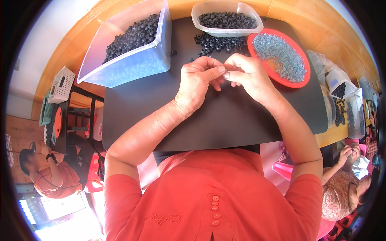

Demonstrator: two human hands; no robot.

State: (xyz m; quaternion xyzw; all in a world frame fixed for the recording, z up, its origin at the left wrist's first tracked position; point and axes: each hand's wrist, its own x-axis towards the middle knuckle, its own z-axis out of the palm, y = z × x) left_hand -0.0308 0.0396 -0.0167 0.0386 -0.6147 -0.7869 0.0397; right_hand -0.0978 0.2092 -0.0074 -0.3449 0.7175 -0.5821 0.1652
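Observation:
My left hand [200, 78] and my right hand [250, 76] meet fingertip to fingertip above the dark tabletop [241, 120]. Both are closed in a pinch, thumbs against forefingers. Whatever lies between the fingertips is too small or too hidden to name. Just beyond my hands is a loose pile of small black ring-shaped parts [225, 43]. Beside my right hand sits a red round plate [298, 84] with many small silvery-blue pieces [281, 56] on it.
A large translucent bin [140, 64] of black parts [138, 34] stands at the far left. At the back is a clear shallow tub [229, 33] of similar parts. One co-worker [56, 176] sits at left, another [341, 193] at right, near several more containers [356, 112].

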